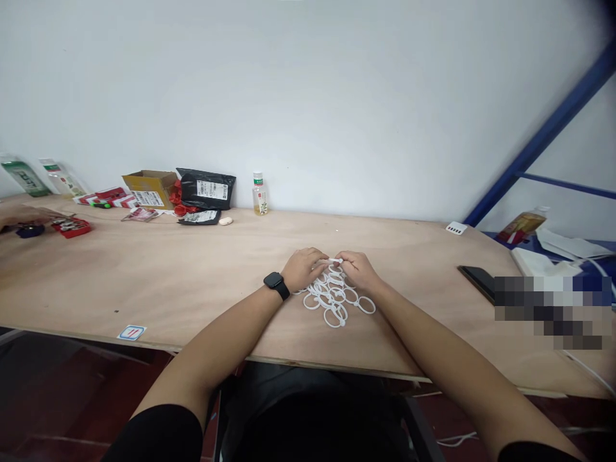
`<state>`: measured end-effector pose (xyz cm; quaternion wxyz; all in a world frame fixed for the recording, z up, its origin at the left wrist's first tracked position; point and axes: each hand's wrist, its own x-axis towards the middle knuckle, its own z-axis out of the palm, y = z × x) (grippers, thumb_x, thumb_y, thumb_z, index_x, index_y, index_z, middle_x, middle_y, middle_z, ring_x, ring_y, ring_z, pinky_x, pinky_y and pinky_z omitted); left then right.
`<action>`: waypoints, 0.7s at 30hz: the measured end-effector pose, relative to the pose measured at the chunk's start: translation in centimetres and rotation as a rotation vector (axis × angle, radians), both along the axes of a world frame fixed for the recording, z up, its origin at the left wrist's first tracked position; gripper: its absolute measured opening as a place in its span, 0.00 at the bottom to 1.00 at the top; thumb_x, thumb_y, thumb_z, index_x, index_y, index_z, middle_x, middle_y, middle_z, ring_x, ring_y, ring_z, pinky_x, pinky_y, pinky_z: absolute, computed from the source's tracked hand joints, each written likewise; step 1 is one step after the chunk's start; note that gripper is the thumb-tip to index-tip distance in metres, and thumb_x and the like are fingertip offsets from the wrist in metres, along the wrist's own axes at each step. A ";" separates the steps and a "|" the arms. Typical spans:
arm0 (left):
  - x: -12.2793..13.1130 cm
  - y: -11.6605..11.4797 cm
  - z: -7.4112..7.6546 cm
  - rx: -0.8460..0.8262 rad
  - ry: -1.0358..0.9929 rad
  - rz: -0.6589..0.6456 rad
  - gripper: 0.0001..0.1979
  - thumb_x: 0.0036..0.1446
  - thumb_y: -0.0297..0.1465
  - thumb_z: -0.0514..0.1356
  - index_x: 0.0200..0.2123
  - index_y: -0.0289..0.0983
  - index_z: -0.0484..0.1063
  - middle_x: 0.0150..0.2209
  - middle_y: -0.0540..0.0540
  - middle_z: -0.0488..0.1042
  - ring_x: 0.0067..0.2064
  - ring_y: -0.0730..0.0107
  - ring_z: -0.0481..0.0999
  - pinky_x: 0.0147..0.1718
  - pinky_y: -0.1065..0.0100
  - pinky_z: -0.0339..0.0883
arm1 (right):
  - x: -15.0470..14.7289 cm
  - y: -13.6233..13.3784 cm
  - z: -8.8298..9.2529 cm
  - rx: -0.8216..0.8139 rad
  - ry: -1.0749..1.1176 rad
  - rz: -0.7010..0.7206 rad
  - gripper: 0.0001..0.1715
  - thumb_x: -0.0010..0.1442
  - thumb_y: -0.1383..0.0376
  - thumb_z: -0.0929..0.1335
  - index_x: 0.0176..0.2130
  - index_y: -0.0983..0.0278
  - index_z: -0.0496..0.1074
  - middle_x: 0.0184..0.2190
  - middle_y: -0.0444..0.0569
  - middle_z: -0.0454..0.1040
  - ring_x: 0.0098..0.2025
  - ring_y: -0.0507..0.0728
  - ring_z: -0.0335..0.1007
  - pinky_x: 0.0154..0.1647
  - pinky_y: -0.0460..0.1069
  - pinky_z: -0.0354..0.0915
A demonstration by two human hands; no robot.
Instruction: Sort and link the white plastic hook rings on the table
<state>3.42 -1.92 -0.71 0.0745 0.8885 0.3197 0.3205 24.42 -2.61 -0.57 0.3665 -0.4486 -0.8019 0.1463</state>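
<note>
A pile of white plastic loops (332, 296), which look like cable ties closed into rings, lies on the wooden table in front of me. Several loops seem linked to one another. At the far side of the pile, my left hand (304, 268) and my right hand (359, 269) pinch a white cable tie (335, 260) between them, fingertips nearly meeting. Its narrow strip spans the small gap; the rest is hidden by the fingers. A black watch (276, 284) is on my left wrist.
Along the wall stand a bottle (260, 196), a black parcel (206, 189) and a cardboard box (151, 189). Another person's hand (17, 215) is near a red tray (72, 227) at far left. At right lie a dark phone-like slab (476, 282) and a white power strip (455, 228).
</note>
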 end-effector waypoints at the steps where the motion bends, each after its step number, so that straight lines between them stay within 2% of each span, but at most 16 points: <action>1: 0.0 0.1 -0.1 0.000 0.002 0.008 0.16 0.64 0.39 0.52 0.47 0.38 0.73 0.46 0.41 0.75 0.48 0.61 0.73 0.49 0.59 0.65 | 0.3 0.2 -0.1 0.009 0.008 -0.023 0.16 0.52 0.69 0.59 0.26 0.62 0.74 0.25 0.46 0.75 0.30 0.56 0.71 0.34 0.49 0.64; 3: -0.1 0.3 -0.4 -0.009 0.025 0.022 0.16 0.63 0.40 0.53 0.46 0.38 0.74 0.46 0.41 0.76 0.48 0.60 0.73 0.50 0.59 0.65 | 0.9 0.7 -0.3 0.032 0.020 -0.068 0.16 0.53 0.69 0.58 0.25 0.62 0.73 0.24 0.46 0.74 0.29 0.56 0.70 0.34 0.49 0.64; 5: -0.1 0.3 -0.6 -0.031 0.067 0.030 0.16 0.63 0.40 0.54 0.46 0.38 0.74 0.46 0.42 0.76 0.49 0.60 0.73 0.51 0.59 0.64 | 1.4 1.3 -0.6 0.056 0.012 -0.099 0.16 0.55 0.69 0.58 0.28 0.62 0.73 0.26 0.46 0.75 0.31 0.56 0.71 0.35 0.49 0.64; 8: -0.1 0.2 -0.6 -0.084 0.148 0.015 0.16 0.62 0.42 0.55 0.46 0.40 0.75 0.47 0.44 0.77 0.50 0.61 0.73 0.53 0.59 0.62 | 2.1 2.4 -1.4 0.094 -0.063 -0.146 0.19 0.59 0.67 0.58 0.43 0.61 0.74 0.38 0.50 0.78 0.41 0.60 0.72 0.45 0.53 0.66; 10: -0.1 0.1 -0.6 -0.121 0.188 -0.005 0.16 0.62 0.42 0.54 0.45 0.41 0.76 0.47 0.46 0.78 0.50 0.62 0.74 0.53 0.59 0.61 | 2.5 3.2 -1.9 0.104 -0.145 -0.190 0.23 0.60 0.65 0.60 0.53 0.62 0.70 0.47 0.54 0.76 0.49 0.63 0.70 0.52 0.57 0.63; 12: -0.1 -0.1 -0.4 -0.143 0.203 -0.015 0.15 0.62 0.42 0.54 0.43 0.42 0.76 0.47 0.47 0.78 0.50 0.63 0.74 0.54 0.60 0.60 | 2.9 3.7 -2.3 0.105 -0.217 -0.222 0.27 0.58 0.65 0.63 0.57 0.65 0.67 0.51 0.57 0.73 0.53 0.65 0.67 0.56 0.60 0.61; 14: -0.1 -0.2 -0.3 -0.149 0.203 -0.002 0.15 0.62 0.42 0.54 0.43 0.43 0.77 0.46 0.48 0.78 0.50 0.63 0.74 0.53 0.60 0.60 | 3.2 3.9 -2.3 0.108 -0.252 -0.184 0.28 0.54 0.68 0.65 0.55 0.65 0.70 0.52 0.57 0.73 0.53 0.65 0.66 0.56 0.59 0.61; 17: -0.1 -0.2 -0.2 -0.146 0.216 0.056 0.14 0.61 0.40 0.55 0.43 0.42 0.77 0.46 0.47 0.78 0.50 0.62 0.74 0.53 0.60 0.60 | 3.3 3.2 -1.8 0.052 -0.237 -0.026 0.25 0.49 0.74 0.63 0.45 0.64 0.76 0.45 0.53 0.76 0.46 0.60 0.70 0.50 0.54 0.65; 21: -0.1 -0.2 0.0 -0.155 0.248 0.133 0.14 0.60 0.38 0.55 0.44 0.42 0.77 0.47 0.46 0.78 0.50 0.62 0.74 0.54 0.60 0.60 | 2.6 1.6 -0.9 -0.200 -0.223 0.114 0.24 0.46 0.74 0.63 0.41 0.63 0.78 0.32 0.46 0.77 0.29 0.53 0.69 0.33 0.47 0.65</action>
